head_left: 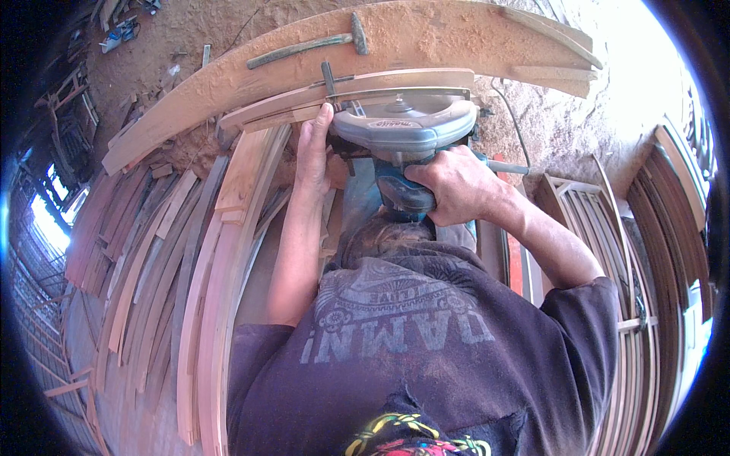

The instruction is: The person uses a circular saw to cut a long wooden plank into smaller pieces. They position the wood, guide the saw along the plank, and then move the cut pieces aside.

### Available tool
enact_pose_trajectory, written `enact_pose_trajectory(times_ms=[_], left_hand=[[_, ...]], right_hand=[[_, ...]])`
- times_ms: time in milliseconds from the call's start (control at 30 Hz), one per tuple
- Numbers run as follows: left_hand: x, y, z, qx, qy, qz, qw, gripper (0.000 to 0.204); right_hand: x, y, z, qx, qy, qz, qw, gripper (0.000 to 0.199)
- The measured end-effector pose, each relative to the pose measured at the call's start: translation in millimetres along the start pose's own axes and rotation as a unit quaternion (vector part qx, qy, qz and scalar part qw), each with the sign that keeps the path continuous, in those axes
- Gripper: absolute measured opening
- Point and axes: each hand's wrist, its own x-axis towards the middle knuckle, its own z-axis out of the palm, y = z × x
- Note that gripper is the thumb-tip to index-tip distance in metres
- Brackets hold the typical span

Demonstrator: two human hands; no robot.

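Observation:
My right hand (460,182) is wrapped round the teal-and-black handle (407,194) of a power miter saw. The saw's rounded grey blade guard (403,131) sits low beyond that hand, and the blade looks blurred behind it. Left of the saw, my left hand (310,152) holds a pale wooden strip (281,118) near the guard, its thumb upright. Part of its grip is hidden. An upright dark metal clamp bar (328,80) stands just past the thumb. Another light wooden strip (411,77) lies behind the guard.
A hammer (312,50) lies on a long, curved, sawdust-covered board (433,34) across the far side. Stacked planks (144,266) and long boards (220,304) fill the left. More wooden strips (608,251) lie on the right. A dark cable (517,125) crosses the sawdusty ground.

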Motion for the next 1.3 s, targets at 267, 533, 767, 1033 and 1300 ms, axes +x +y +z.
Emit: enact_pose_trajectory(times_ms=[267, 533, 767, 1033, 1300], left_hand=[[-0.5, -1.6, 3.5, -0.004, 0.018, 0.007, 1.0, 0.071], [-2.8, 1.9, 2.7, 0.014, 0.008, 0.002, 1.0, 0.071], [-6.3, 7.1, 11.4, 0.001, 0.028, 0.011, 1.0, 0.065], [-13.9, 11.8, 11.9, -0.003, 0.014, 0.015, 1.0, 0.066], [-8.2, 1.9, 4.4, 0.02, 0.041, -0.001, 0.999, 0.066]], right_hand=[[0.4, 1.5, 1.0, 0.009, -0.001, -0.003, 1.0, 0.033], [0.3, 1.8, 0.6, 0.008, -0.006, -0.004, 1.0, 0.033], [1.3, 0.0, -1.4, 0.007, -0.008, 0.003, 1.0, 0.032], [-6.7, -7.1, -6.6, 0.01, -0.007, -0.003, 1.0, 0.031], [-5.8, -6.7, -6.0, 0.007, -0.012, -0.005, 1.0, 0.033]])
